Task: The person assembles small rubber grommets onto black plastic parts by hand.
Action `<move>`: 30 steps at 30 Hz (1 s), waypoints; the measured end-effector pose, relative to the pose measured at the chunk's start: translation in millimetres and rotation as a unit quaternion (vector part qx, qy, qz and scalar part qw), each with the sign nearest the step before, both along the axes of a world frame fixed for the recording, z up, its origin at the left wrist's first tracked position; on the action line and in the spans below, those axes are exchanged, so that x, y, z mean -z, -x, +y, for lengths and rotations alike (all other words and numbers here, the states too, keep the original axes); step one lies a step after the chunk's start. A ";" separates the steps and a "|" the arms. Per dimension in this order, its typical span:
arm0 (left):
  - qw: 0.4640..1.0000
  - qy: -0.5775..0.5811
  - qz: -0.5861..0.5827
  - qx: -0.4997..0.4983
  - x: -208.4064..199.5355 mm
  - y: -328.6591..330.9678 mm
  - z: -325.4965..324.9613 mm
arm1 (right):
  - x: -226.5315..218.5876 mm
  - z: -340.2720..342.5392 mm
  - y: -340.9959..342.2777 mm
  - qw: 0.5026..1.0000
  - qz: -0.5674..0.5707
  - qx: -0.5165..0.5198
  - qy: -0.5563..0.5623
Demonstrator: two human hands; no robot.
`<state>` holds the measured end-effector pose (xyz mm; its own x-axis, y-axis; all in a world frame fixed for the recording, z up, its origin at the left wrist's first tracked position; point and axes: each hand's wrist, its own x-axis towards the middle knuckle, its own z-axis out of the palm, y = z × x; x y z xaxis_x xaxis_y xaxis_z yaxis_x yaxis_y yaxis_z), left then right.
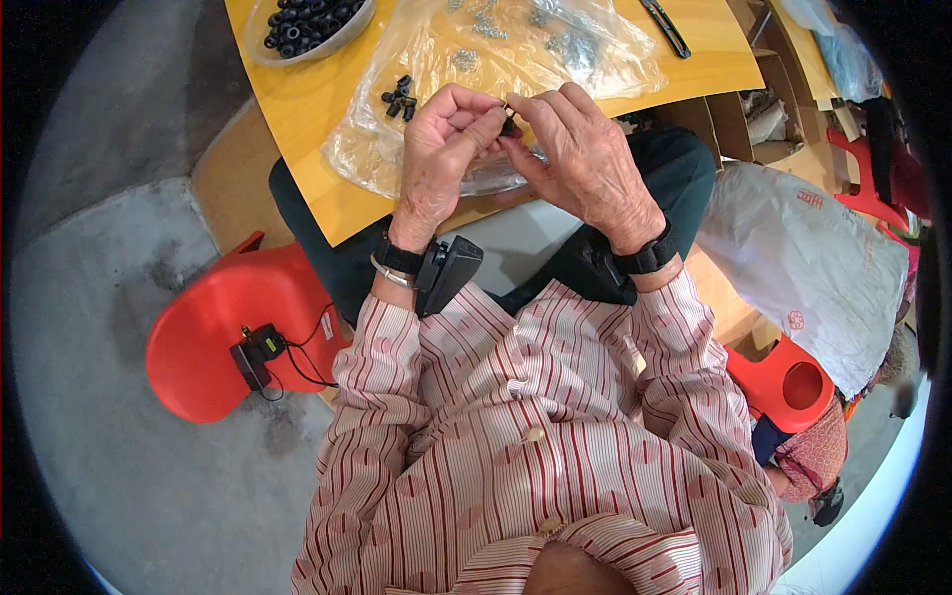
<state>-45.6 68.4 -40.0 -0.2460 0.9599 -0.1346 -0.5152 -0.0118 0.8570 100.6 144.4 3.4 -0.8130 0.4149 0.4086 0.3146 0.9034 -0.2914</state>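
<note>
Over the near edge of the yellow table (307,144), my left hand (436,149) and my right hand (585,159) meet with fingertips pinched together. Between them is a small black plastic part (509,126), gripped from both sides; its exact kind is too small to make out. A clear plastic bag (362,149) lies flat under the hands. On it, left of my left hand, is a small cluster of black parts (400,98). Small metal springs (464,59) lie farther back on the plastic.
A clear bowl (263,45) of black cylindrical parts (307,22) stands at the back left. A black slim tool (666,28) lies back right. Cardboard boxes (734,124) and a large white sack (803,268) are to the right. A red stool (198,347) holds a small black device (256,352).
</note>
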 end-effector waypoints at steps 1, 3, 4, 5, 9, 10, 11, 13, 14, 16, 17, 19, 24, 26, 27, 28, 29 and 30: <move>1.000 0.006 -0.003 0.000 -2.0 -0.1 -0.1 | 0.2 0.1 -0.1 1.000 -0.002 -0.002 -0.002; 1.000 0.011 -0.007 0.000 -2.9 0.0 -0.2 | 1.0 -0.2 0.0 1.000 0.000 -0.001 0.005; 1.000 0.016 -0.004 0.002 -2.8 0.3 -0.2 | 1.4 -0.3 0.2 1.000 0.002 0.000 0.012; 1.000 0.021 -0.002 0.003 -2.5 0.6 -0.2 | 1.8 0.3 0.2 1.000 0.002 0.000 0.012; 1.000 0.020 0.002 0.008 -1.7 1.9 -0.1 | 3.5 5.1 0.9 0.998 0.031 -0.030 0.040; 1.000 0.023 0.000 0.009 -2.9 1.9 0.0 | 3.1 6.0 1.0 0.997 0.037 -0.039 0.049; 1.000 0.026 -0.001 0.010 -3.8 1.9 0.3 | 2.3 6.0 1.0 0.997 0.037 -0.038 0.049; 1.000 0.029 0.002 0.008 -3.8 1.8 0.0 | 1.5 5.4 1.0 0.997 0.039 -0.044 0.057; 0.999 0.031 0.006 0.007 -3.8 1.9 -0.1 | 1.4 5.8 1.1 0.997 0.039 -0.044 0.057; 0.999 0.030 0.008 0.009 -4.2 1.9 0.0 | 1.5 7.4 0.6 0.995 0.047 -0.051 0.069; 0.999 0.028 0.011 0.011 -4.4 2.0 0.1 | 2.4 7.7 0.5 0.995 0.047 -0.051 0.069; 0.999 0.024 0.022 0.013 -3.2 2.2 -0.4 | 5.8 7.8 0.7 0.993 0.056 -0.046 0.088; 1.000 0.016 0.022 0.012 -5.1 0.6 -0.8 | 10.0 8.7 -0.7 0.992 0.064 -0.042 0.102; 1.000 0.002 0.022 0.009 -4.0 0.1 -1.3 | 9.4 7.8 -0.7 0.992 0.065 -0.039 0.100; 1.000 0.002 0.022 0.008 -2.9 0.4 -1.5 | 8.3 7.3 -0.8 0.993 0.065 -0.043 0.093; 1.000 -0.001 0.022 0.007 -1.5 1.0 -1.3 | 7.5 6.9 -0.8 0.993 0.064 -0.047 0.085; 1.000 -0.003 0.022 0.006 -0.7 1.5 -1.4 | 7.3 6.5 -0.7 0.993 0.064 -0.047 0.085; 1.000 -0.004 0.021 0.006 -1.6 1.1 -1.0 | 6.9 6.5 -1.2 0.994 0.058 -0.048 0.084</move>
<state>-46.7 67.5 -38.4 -0.2399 0.9637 -0.1174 -0.4785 -0.0121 0.8780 101.8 150.9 -3.5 -0.8036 0.4080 0.4333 0.1854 0.8634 -0.4692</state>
